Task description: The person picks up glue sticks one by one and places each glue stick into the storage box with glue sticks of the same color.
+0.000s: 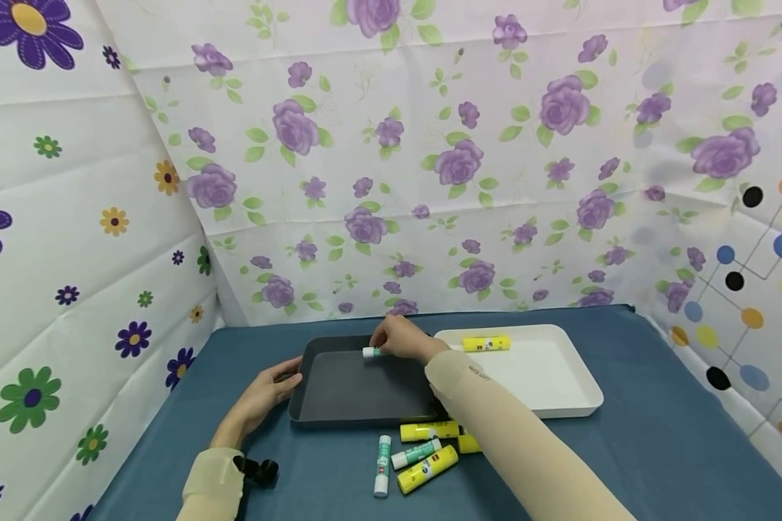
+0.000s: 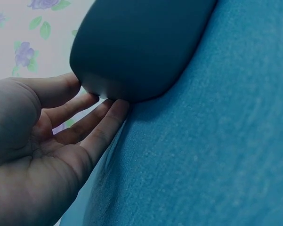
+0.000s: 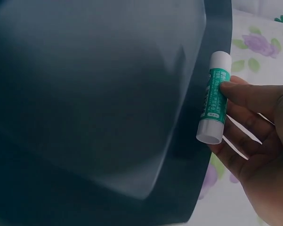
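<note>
My right hand [image 1: 404, 339] pinches a white-and-green glue stick [image 3: 215, 99] between thumb and fingers, over the far edge of the dark grey tray [image 1: 345, 391]. In the right wrist view the stick lies alongside the tray's rim. At the tray's left side, my left hand [image 1: 263, 398] touches the outer edge with its thumb and fairly straight fingertips. The left wrist view shows these fingertips [image 2: 117, 110] at the tray's end. On the cloth before the tray lie two more white-and-green glue sticks [image 1: 382, 467] and yellow glue sticks [image 1: 428, 469], one partly hidden by my right arm.
To the right stands a white tray [image 1: 547, 376] with one yellow glue stick [image 1: 486, 344] near its far edge. My right forearm crosses its near left corner. Blue cloth [image 1: 632, 449] covers the table, and flowered sheets [image 1: 365, 181] hang behind and at the sides.
</note>
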`<state>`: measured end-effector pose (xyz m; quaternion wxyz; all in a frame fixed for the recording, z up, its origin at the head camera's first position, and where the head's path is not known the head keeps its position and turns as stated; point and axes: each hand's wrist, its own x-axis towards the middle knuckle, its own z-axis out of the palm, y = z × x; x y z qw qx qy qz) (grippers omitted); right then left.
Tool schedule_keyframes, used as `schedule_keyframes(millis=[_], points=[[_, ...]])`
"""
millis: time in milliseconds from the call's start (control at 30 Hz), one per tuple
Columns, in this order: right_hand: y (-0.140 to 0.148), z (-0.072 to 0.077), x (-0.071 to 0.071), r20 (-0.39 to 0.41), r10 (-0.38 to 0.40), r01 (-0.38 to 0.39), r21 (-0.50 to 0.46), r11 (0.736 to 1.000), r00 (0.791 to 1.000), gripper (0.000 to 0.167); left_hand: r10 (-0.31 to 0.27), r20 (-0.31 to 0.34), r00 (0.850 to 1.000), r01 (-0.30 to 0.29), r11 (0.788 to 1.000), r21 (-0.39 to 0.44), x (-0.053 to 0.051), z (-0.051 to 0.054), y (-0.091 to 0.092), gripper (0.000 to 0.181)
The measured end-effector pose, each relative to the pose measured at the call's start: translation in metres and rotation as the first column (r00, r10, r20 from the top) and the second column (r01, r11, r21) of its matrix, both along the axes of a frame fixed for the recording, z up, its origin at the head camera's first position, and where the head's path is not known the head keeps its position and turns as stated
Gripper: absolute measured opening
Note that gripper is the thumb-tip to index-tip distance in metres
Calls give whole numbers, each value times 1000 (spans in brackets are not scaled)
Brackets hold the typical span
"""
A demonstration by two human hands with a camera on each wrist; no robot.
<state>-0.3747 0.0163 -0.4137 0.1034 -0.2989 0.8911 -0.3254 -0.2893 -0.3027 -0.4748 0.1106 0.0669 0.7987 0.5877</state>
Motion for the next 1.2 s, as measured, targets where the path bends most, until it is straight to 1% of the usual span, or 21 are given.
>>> schedule_keyframes(millis=[167, 333, 467, 633, 867, 1033, 1200], points=[[-7, -4, -1, 12, -16, 16, 0, 1000, 1000, 22, 5, 4, 1000, -5, 1000, -1, 1, 0, -2, 63], [-10, -10, -2, 17, -30, 29, 40, 999, 999, 22, 10, 5, 1000, -10, 1000, -4, 0, 0, -1, 62], [-9, -11, -1, 12, -30, 29, 72, 997, 999, 21, 9, 4, 1000, -9, 1000, -6, 0, 0, 1, 61], [-7, -11, -1, 9, -8, 8, 101, 995, 1000, 19, 19, 6, 1000, -19, 1000, -8, -1, -1, 2, 60], [-8, -13, -3, 5, -2, 1, 162, 987, 1000, 22, 27, 1, 1000, -27, 1000, -4, -2, -1, 2, 59], [-9, -13, -3, 30, -4, -1, 171, 985, 1000, 23, 24, 1, 1000, -24, 1000, -7, -2, -1, 2, 60], [-10, -12, -2, 23, -2, -2, 171, 985, 1000, 24, 29, 5, 1000, -29, 1000, -2, -1, -1, 0, 59]])
